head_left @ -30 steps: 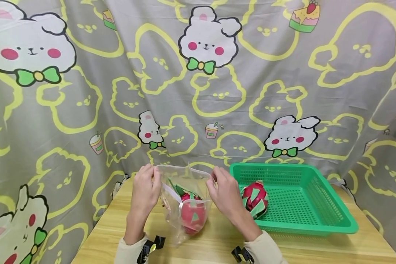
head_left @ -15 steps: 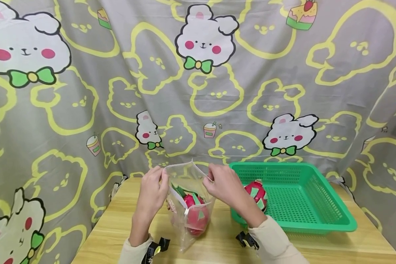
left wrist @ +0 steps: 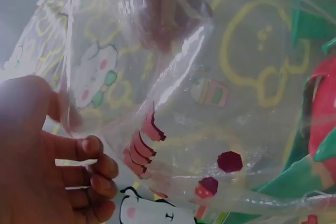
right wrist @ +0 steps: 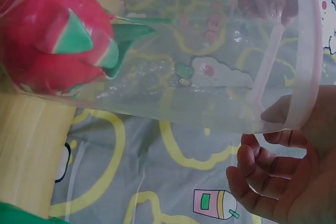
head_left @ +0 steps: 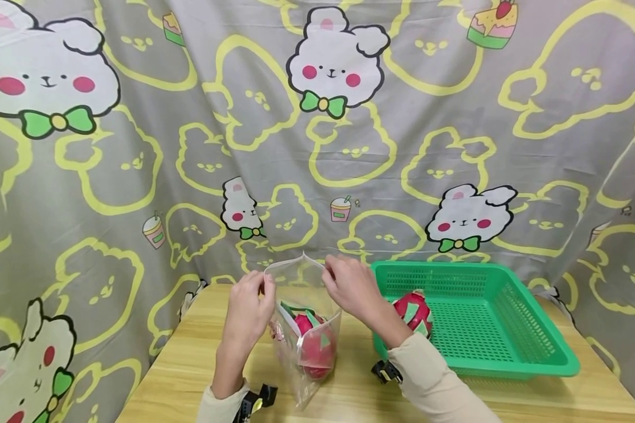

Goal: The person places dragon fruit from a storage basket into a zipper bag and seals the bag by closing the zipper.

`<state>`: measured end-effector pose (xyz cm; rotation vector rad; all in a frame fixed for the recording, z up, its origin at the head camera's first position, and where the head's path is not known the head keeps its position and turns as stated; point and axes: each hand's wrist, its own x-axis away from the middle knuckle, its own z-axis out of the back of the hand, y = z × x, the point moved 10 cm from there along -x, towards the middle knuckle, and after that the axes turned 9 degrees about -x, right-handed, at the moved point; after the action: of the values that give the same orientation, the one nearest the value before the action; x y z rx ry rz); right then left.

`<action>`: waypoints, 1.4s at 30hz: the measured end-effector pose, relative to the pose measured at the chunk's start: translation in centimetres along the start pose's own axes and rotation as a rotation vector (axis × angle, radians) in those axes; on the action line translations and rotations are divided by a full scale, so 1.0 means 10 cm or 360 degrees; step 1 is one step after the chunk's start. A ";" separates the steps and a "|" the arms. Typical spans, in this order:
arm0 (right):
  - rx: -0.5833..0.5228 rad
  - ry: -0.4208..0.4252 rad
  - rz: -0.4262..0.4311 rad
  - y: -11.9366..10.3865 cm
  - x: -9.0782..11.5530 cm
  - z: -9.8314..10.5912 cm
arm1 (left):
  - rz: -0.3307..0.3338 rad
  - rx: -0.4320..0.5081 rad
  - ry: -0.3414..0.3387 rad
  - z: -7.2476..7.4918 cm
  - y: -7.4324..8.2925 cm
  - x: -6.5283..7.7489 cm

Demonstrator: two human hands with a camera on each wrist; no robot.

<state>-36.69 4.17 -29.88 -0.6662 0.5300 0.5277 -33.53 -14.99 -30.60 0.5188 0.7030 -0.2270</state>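
A clear plastic zip bag (head_left: 296,376) stands upright between my hands, its mouth spread at the top. Inside it sits a red dragon fruit (head_left: 318,351) with green scales, seen through the film in the right wrist view too (right wrist: 52,35). My left hand (head_left: 249,305) pinches the bag's left upper edge between thumb and fingers. On the opposite side, my right hand (head_left: 351,288) pinches the right upper edge. Red printing marks the bag's wall (left wrist: 139,153) in the left wrist view. The thumb and index finger meet the film; the other fingers curl loosely.
A green plastic basket (head_left: 550,352) stands on the wooden table (head_left: 174,376) to the right. Another dragon fruit (head_left: 414,311) lies at the basket's left end, partly behind my right forearm. A grey patterned curtain (head_left: 275,153) hangs behind the table.
Both hands have shifted a little with the bag, the left to the right and the right slightly inward. The bag's mouth looks narrower than a second ago. The dragon fruit stays inside.
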 end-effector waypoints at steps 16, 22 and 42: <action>-0.0075 0.0077 -0.0156 0.14 0.00 0.06 | 0.0028 -0.0106 -0.0010 0.07 -0.09 0.09; -0.0100 0.0000 -0.0133 0.13 -0.01 0.03 | 0.0019 -0.0153 0.0008 0.07 -0.08 0.09; 0.0020 -0.0143 -0.0142 0.24 0.04 0.06 | -0.0057 -0.0189 0.0069 0.01 -0.05 0.05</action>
<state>-37.66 6.33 -30.76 -0.6478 0.4174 0.4679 -33.28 -15.54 -31.03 0.3987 0.7634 -0.2068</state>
